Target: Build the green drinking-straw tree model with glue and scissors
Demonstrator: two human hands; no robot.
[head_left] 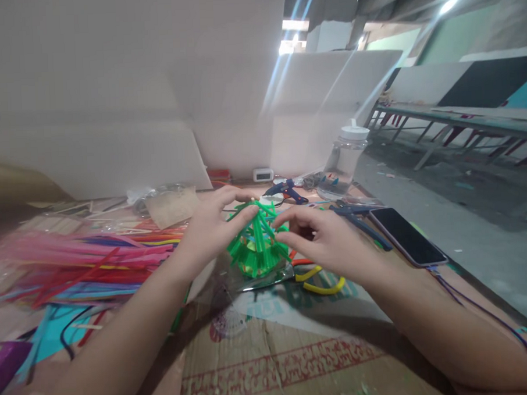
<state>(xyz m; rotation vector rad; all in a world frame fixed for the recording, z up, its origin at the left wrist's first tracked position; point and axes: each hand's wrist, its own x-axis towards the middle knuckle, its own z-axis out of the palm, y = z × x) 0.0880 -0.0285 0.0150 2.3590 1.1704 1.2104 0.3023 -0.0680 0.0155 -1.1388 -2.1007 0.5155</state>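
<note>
A small cone-shaped tree (259, 244) made of green pipe cleaners stands upright in front of me. My left hand (223, 219) has its thumb and forefinger closed at the tree's top. On the other side, my right hand (312, 230) is curled, with thumb and fingertips drawn together at the outer strands. Whatever is between those right fingertips is too small to make out. Just below the tree lie scissors with yellow and orange handles (324, 285), their shiny blade pointing left. Printed cardboard (270, 360) covers the work surface nearest me.
Pink, red and blue pipe cleaners (117, 256) are heaped at left. Behind the tree are a blue glue gun (287, 190) and a small white digital clock (263, 175). A clear bottle (343, 159), dark-handled pliers (365, 222) and a cabled phone (408, 236) occupy the right side.
</note>
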